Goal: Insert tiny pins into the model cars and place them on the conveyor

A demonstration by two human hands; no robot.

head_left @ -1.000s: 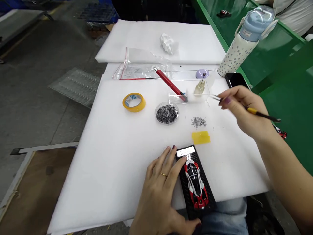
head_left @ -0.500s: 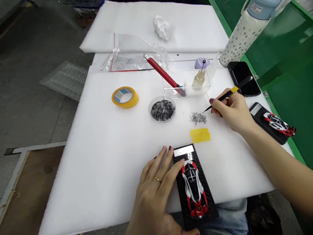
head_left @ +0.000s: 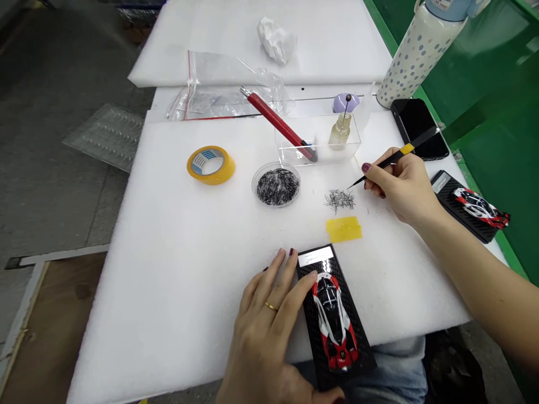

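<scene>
A red, white and black model car (head_left: 336,320) sits on a black carbon-patterned base (head_left: 309,314) at the table's near edge. My left hand (head_left: 269,325) steadies it, index fingertip on the car's upper end and thumb at the base's near end; the other fingers stretch along its left side. My right hand (head_left: 404,182) is closed around black tweezers (head_left: 385,163) with a yellow band. Their tip is at the upper right of a small heap of thin dark bristles (head_left: 339,200). Beside the heap, a round clear dish (head_left: 278,186) holds many more black bristles. Yellow tape (head_left: 344,229) lies just below the heap.
A yellow tape roll (head_left: 210,165) lies to the left. Behind are a clear tray (head_left: 295,154) with a red pen-like knife (head_left: 278,120) and small glass bottle (head_left: 339,132). At right stand a phone (head_left: 421,126), a dotted flask (head_left: 421,59) and another model car (head_left: 480,206).
The view has shifted slightly, so the table items sit a little higher and further left. Both hands keep nearly the same pose, and the tweezer tip remains by the heap.
</scene>
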